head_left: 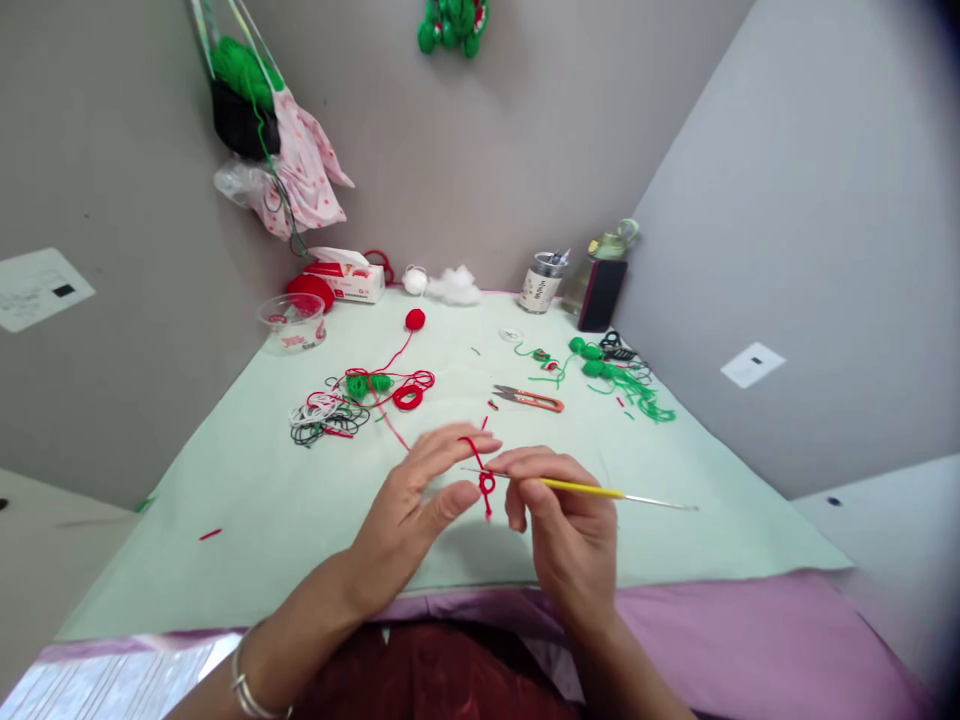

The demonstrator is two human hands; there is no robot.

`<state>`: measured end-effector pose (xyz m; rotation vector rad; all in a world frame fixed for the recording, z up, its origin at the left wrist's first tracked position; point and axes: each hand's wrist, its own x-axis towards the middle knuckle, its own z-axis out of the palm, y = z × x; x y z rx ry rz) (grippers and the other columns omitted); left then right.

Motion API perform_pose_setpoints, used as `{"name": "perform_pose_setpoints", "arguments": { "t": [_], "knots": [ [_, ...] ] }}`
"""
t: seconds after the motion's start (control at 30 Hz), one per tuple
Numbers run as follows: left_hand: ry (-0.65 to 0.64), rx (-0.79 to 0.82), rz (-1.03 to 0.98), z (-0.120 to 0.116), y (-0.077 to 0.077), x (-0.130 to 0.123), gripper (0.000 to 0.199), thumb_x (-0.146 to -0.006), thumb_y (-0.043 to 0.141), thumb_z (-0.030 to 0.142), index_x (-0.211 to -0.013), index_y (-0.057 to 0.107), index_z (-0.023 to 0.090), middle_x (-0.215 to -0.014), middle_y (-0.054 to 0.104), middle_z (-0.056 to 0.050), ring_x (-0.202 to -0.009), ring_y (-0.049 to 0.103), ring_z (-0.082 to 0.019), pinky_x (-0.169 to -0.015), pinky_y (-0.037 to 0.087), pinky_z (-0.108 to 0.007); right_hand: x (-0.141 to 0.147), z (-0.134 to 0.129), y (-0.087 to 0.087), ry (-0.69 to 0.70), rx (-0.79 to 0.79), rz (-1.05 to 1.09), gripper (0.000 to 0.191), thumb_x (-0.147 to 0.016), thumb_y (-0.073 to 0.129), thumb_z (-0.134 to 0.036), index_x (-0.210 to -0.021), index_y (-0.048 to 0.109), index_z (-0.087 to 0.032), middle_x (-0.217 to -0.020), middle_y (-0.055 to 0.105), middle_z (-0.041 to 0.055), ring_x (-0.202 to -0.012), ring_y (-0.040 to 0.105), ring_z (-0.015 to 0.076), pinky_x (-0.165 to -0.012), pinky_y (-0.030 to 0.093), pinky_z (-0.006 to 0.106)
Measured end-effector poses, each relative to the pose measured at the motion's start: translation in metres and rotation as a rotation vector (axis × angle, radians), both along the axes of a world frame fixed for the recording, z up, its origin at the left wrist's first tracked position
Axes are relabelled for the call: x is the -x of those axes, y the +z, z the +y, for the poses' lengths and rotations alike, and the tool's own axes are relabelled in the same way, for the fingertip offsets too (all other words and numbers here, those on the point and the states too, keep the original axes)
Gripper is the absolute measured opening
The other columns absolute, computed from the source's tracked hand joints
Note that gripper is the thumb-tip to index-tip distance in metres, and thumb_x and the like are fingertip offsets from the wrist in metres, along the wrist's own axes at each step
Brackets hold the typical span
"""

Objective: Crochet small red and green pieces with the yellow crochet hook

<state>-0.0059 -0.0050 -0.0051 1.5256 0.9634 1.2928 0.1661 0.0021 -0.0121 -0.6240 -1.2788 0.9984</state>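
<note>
My right hand [574,520] pinches a crochet hook [581,487] with a yellow handle, its thin metal tip pointing left. On the tip hangs a small looped piece of red crochet [487,484], with a short tail below it. Left of it is my left hand [420,490], its fingers stretched to the right and its thumb tip close to the looped piece. Red yarn [472,443] passes over the left fingertips down to the hook. Behind that hand the strand leads back to a small red yarn ball [415,319].
Orange-handled thread snips [529,398] lie beyond my hands. Tangled yarn [330,415] is at left, green yarn pieces [630,385] at right. A plastic tub [292,325], tissue box [349,280], pen holder [540,285] and phone [602,296] line the back. A yarn bag [300,160] hangs above.
</note>
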Motion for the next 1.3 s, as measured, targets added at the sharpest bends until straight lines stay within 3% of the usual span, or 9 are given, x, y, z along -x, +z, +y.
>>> {"name": "perform_pose_setpoints", "arguments": {
  "t": [0.1,0.27,0.47,0.6,0.77,1.0,1.17,1.23,1.3],
  "knots": [
    [-0.12,0.275,-0.197,-0.003,0.001,-0.002,0.041,-0.091,0.082,0.045,-0.131,0.078,0.034,-0.121,0.079,-0.003,-0.115,0.069,-0.025,-0.104,0.051,-0.037,0.003,-0.001,0.001,-0.031,-0.036,-0.011,0.015,-0.102,0.07,-0.025,-0.1,0.083,-0.029,-0.098,0.081,0.0033,-0.057,0.058,0.0077,-0.051,0.05,0.021],
    [-0.079,0.329,-0.295,-0.002,0.008,-0.005,0.043,-0.083,0.091,0.029,-0.125,0.081,0.032,-0.081,0.071,0.005,-0.084,0.066,-0.014,-0.092,0.05,-0.028,0.004,-0.001,0.003,-0.051,-0.049,-0.024,0.014,-0.102,0.07,-0.024,-0.1,0.083,-0.029,-0.098,0.082,0.0033,-0.057,0.057,0.0078,-0.05,0.049,0.021],
    [-0.138,0.36,-0.288,-0.002,0.011,-0.004,0.055,-0.08,0.091,0.022,-0.133,0.077,0.026,-0.078,0.071,0.004,-0.083,0.067,-0.015,-0.092,0.05,-0.031,0.004,-0.002,0.004,-0.078,-0.032,-0.027,0.014,-0.102,0.069,-0.026,-0.096,0.082,-0.027,-0.096,0.082,0.0046,-0.052,0.055,0.008,-0.048,0.049,0.023],
    [-0.137,0.374,-0.335,-0.002,0.011,-0.002,0.058,-0.077,0.094,0.024,-0.132,0.077,0.029,-0.085,0.073,0.002,-0.085,0.067,-0.016,-0.089,0.051,-0.031,0.004,-0.002,0.006,-0.074,-0.007,-0.026,0.013,-0.101,0.071,-0.028,-0.096,0.083,-0.027,-0.096,0.083,0.005,-0.051,0.055,0.0086,-0.048,0.049,0.024],
    [-0.1,0.366,-0.361,-0.004,0.009,-0.002,0.036,-0.088,0.085,0.042,-0.12,0.083,0.027,-0.089,0.073,-0.002,-0.086,0.068,-0.018,-0.088,0.053,-0.032,0.004,-0.002,0.007,-0.06,-0.02,-0.011,0.013,-0.101,0.071,-0.028,-0.098,0.084,-0.03,-0.096,0.083,0.0044,-0.052,0.055,0.0087,-0.048,0.049,0.024],
    [0.017,0.381,-0.414,-0.004,0.008,-0.011,0.036,-0.084,0.09,0.031,-0.119,0.082,0.027,-0.083,0.07,0.002,-0.08,0.065,-0.014,-0.075,0.05,-0.025,0.005,-0.004,0.007,-0.07,-0.071,-0.075,0.015,-0.102,0.069,-0.025,-0.1,0.083,-0.03,-0.097,0.081,0.0056,-0.062,0.061,0.0122,-0.048,0.05,0.023],
    [0.04,0.432,-0.501,-0.007,0.008,-0.018,0.063,-0.079,0.094,0.028,-0.138,0.072,0.023,-0.077,0.066,0.003,-0.065,0.051,-0.009,-0.059,0.039,-0.02,0.001,-0.006,-0.01,-0.298,-0.35,-0.457,0.03,-0.098,0.067,-0.011,-0.116,0.081,-0.031,-0.094,0.076,0.0064,-0.08,0.071,0.0196,-0.065,0.06,0.031],
    [-0.018,0.508,-0.58,-0.008,0.009,-0.02,0.065,-0.076,0.096,0.029,-0.137,0.073,0.021,-0.072,0.061,0.005,-0.058,0.043,-0.007,-0.053,0.032,-0.02,0.0,-0.007,-0.015,-0.373,-0.507,-0.583,0.04,-0.096,0.067,-0.008,-0.126,0.078,-0.033,-0.097,0.075,0.0067,-0.078,0.072,0.0202,-0.065,0.061,0.033],
    [-0.1,0.605,-0.668,-0.006,0.009,-0.02,0.059,-0.075,0.096,0.027,-0.131,0.077,0.018,-0.067,0.054,0.007,-0.052,0.033,-0.003,-0.051,0.027,-0.019,-0.001,-0.007,-0.015,-0.388,-0.517,-0.567,0.043,-0.096,0.066,-0.007,-0.128,0.077,-0.034,-0.099,0.076,0.0067,-0.08,0.072,0.0207,-0.066,0.06,0.033]
  ]
}}
